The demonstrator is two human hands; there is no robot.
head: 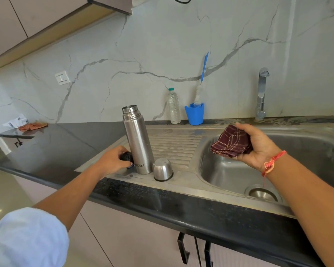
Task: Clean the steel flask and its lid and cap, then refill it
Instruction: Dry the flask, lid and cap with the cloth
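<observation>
Fingers (121, 151) of the left hand (112, 160) curl round a small black lid (126, 158), gripping it low on the drainboard (174, 143) right against the lower left side of the steel flask (138, 143). The flask stands upright with its mouth open, at the left end of the ribbed drainboard, its printed lettering turned toward the camera. Just to the right of its base the steel cap (163, 169) sits mouth-down on the same surface.

Over the sink basin (307, 151), the right hand (258, 147) holds a folded maroon checked cloth (232, 144), thumb on top and fingers curled beneath it, clear of the metal below. A red thread (272, 163) circles that wrist. The basin's drain (262, 193) shows under the forearm.

Along the marble-patterned wall at the back, a clear plastic water bottle (174, 106) with a green top stands just beside a blue cup (194, 113), from which a bottle brush (201, 87) with a blue handle rises, leaning on the wall. A chrome tap (261, 93) stands behind the basin. On the dark tabletop (56, 147) to the far left lie an orange cloth (32, 126) and some papers (14, 123), well apart from the flask. A pale blue sleeve (27, 237) covers the left upper arm.
</observation>
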